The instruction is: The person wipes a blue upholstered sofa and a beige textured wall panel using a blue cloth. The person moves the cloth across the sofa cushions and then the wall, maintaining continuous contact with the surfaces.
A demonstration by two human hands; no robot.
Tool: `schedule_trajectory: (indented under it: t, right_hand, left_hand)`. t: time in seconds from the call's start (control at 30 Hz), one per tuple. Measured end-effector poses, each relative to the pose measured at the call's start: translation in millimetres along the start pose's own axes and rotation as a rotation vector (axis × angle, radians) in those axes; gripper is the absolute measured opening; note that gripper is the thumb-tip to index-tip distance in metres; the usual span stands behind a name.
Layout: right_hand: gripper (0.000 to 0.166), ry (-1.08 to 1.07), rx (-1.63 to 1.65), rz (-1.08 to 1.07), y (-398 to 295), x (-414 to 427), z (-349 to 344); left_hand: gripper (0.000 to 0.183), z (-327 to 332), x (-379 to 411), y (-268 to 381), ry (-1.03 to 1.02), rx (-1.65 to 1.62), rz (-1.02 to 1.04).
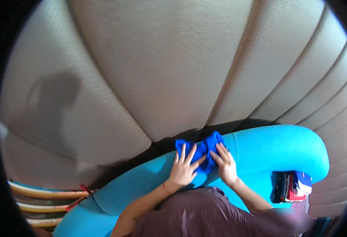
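A crumpled royal-blue cloth [203, 152] lies over the rounded top of a turquoise upholstered sofa [268, 148]. On the cloth's left part rests my left hand [184, 170], palm down with its fingers spread; a thin red thread circles the wrist. My right hand [228, 167] touches the cloth's right side, its thumb and fingers apart. Both hands are close together, and the cloth's folds show between and beyond the fingertips. Whether any fabric is pinched beneath the fingers is hidden.
A tall, textured grey-beige panelled surface [167, 74] with dark seams rises behind the sofa. Folded fabric items [293, 186] in dark, red, white and blue are stacked at the right. Curved white-and-tan edges [46, 192] with red ties [83, 189] stand at the lower left.
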State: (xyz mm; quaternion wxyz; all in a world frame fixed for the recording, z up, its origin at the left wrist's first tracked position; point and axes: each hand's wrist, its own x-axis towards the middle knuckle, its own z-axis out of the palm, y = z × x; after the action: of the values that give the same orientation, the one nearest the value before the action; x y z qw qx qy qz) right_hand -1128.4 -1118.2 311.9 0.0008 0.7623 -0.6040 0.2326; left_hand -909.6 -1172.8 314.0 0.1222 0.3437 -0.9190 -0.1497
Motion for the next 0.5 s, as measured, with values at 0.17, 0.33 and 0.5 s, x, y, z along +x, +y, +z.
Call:
schedule_trajectory:
  t: [0.17,0.33,0.5]
  right_hand:
    - [0.054,-0.022,0.115,0.0,-8,-112,1]
    - [0.059,0.094,0.0,0.078,20,-75,12]
    - [0.049,0.219,-0.157,0.382,68,24,-38]
  left_hand:
    - [0.047,24,-48,7,0.017,0.077,0.235]
    - [0.074,-1,36,19,-0.157,-0.02,0.331]
    - [0.072,20,141,32,-0.049,-0.045,0.193]
